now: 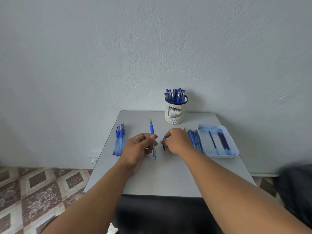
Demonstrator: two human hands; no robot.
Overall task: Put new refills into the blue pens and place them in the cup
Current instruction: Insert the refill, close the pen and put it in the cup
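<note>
1. Two hands worked near the middle of the grey table [168,179]; the left hand [138,148] pinched a blue pen [153,141] partway along its clear barrel, tip pointing away toward the wall, uncapped
2. The right hand [177,141] was curled over a small dark blue piece [164,144], most likely the pen's cap, held against or just above the table; how firmly it was gripped could not be told
3. The step in hand looked like capping the refilled pen, so the cap's open end needed turning toward the tip and lining up with the barrel before pushing
4. The left pinch sat behind the rubber grip, which left the front of the pen free; holding steady there would let the cap slide on straight
5. Beside the right hand lay a row of refills [194,139], and just past them a white tray [234,152] with a few dark used ones
6. A bundle of pens [119,141] waited at the left edge, apparently not yet done
7. The cup [174,114] stood at the back, already crowded with pens, so the capped one would need a gap and a gentle drop
</note>
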